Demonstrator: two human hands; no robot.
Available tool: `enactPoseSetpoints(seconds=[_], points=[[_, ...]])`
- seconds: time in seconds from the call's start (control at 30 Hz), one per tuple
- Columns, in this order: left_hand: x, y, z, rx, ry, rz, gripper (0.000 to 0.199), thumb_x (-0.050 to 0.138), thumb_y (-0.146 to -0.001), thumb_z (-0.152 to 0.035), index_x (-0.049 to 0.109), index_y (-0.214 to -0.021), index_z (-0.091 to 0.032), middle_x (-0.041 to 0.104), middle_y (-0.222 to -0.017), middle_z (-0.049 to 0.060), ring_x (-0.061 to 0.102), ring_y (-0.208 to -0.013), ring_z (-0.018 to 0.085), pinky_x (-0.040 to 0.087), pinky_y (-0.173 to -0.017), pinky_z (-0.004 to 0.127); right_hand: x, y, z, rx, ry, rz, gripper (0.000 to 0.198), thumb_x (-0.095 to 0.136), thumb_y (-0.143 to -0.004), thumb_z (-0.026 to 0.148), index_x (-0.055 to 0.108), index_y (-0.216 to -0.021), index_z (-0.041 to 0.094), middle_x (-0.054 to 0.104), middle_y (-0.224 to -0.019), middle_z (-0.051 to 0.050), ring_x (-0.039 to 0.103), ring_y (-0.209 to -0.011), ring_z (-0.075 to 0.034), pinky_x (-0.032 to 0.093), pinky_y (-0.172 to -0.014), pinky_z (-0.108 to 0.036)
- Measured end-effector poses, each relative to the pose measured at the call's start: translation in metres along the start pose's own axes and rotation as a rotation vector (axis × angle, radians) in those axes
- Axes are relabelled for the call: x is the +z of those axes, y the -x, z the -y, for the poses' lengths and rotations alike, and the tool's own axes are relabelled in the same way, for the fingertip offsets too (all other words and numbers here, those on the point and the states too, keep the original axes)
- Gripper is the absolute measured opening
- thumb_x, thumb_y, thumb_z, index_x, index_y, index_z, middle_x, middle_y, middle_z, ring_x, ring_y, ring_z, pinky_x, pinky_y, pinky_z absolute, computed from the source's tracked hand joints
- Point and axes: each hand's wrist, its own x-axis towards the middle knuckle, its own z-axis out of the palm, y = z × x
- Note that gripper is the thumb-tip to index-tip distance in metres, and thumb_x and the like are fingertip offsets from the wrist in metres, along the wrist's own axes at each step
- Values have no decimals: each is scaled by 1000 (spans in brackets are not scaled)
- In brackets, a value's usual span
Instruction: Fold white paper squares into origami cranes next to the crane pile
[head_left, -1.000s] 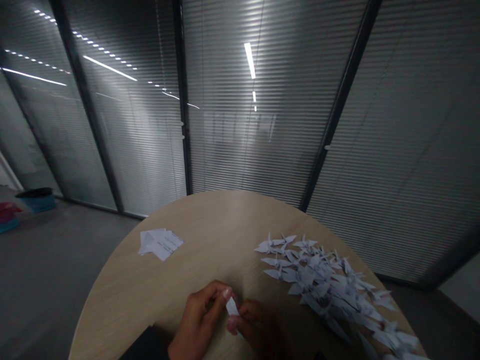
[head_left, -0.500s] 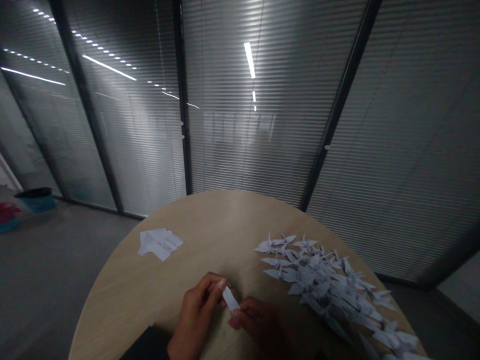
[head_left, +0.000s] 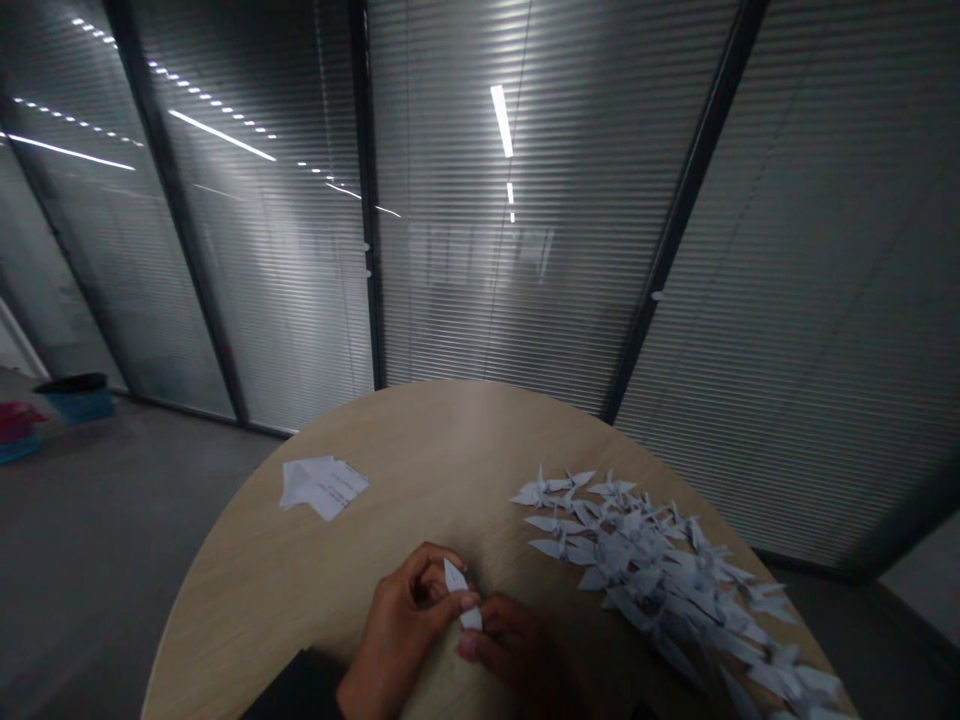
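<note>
A small folded piece of white paper point(head_left: 454, 578), pointed at its upper end, is held between my two hands near the front of the table. My left hand point(head_left: 411, 610) pinches it, with the thumb lying across its middle. At its lower end, the thumb and fingers of my right hand point(head_left: 504, 635) grip the paper; much of that hand is in shadow. To the right lies a heap of folded white paper cranes point(head_left: 660, 570). Flat white paper sheets point(head_left: 322, 487) with some print rest to the left, beyond my left hand.
The round wooden table point(head_left: 435, 430) has a curved far edge close to a glass partition with blinds point(head_left: 510, 300). On the floor at the far left stand a blue bin point(head_left: 79, 402) with a black liner and a second bin point(head_left: 19, 435) with a red liner.
My left thumb has moved down from the paper's top end onto its middle. The paper's upper end, flat before, now shows as a point. The cranes and sheets have stayed put.
</note>
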Motion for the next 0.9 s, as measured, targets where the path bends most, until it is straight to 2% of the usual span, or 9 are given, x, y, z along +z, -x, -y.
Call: enactPoseSetpoints(seconds=[0.23,0.37,0.5,0.6,0.67,0.73,0.83,0.9], points=[[2,3,-10,-6,8,-29,20,73,-62,-23,61,-76,-17,54,-53,-6,50,-52,11,38,-51,20,5,0,-13,7,-198,71,33,60,-74,47,65,-61,17,72,-62,-4,67,-61,-18,47,-61,-27],[3,1,-11,-25,63,-6,22,73,-61,-22,60,-77,-17,56,-52,-6,52,-51,11,39,-50,20,8,-3,-19,-5,-277,100,43,61,-70,58,63,-60,16,72,-61,-7,68,-58,-20,50,-61,-31],[3,-4,-8,-85,168,80,27,76,-56,-25,59,-76,-17,62,-54,-4,56,-52,12,41,-51,21,9,-7,-17,19,-374,86,44,64,-65,60,63,-61,16,72,-60,-7,69,-57,-21,51,-62,-33],[2,-7,-5,-143,225,149,27,78,-56,-33,60,-68,-16,64,-53,-2,57,-49,12,41,-50,21,5,-6,-10,27,-388,103,32,68,-66,49,63,-61,17,72,-61,-4,69,-61,-21,52,-63,-32],[1,-9,-3,-165,249,146,31,78,-56,-40,61,-66,-16,65,-52,-1,56,-48,12,40,-50,21,1,-4,-5,26,-285,117,18,70,-65,35,64,-63,18,73,-67,-3,69,-68,-21,51,-65,-30],[0,-11,-1,-178,263,119,35,78,-54,-45,64,-65,-14,65,-51,-1,54,-47,11,39,-50,21,-2,-2,1,-41,-153,89,9,69,-64,24,65,-72,20,73,-73,-2,68,-73,-21,50,-68,-29],[-2,-14,-1,-201,252,80,42,77,-52,-52,66,-63,-13,63,-48,-1,50,-45,9,37,-50,21,-4,0,6,-126,-44,-3,25,67,-58,12,61,-81,21,70,-77,0,66,-75,-19,48,-72,-29],[-2,-15,-2,-212,239,70,45,76,-51,-55,67,-61,-12,61,-46,-1,48,-43,9,36,-49,21,-4,1,8,-171,28,-113,33,65,-54,8,57,-82,22,66,-79,1,63,-78,-19,47,-75,-29]])
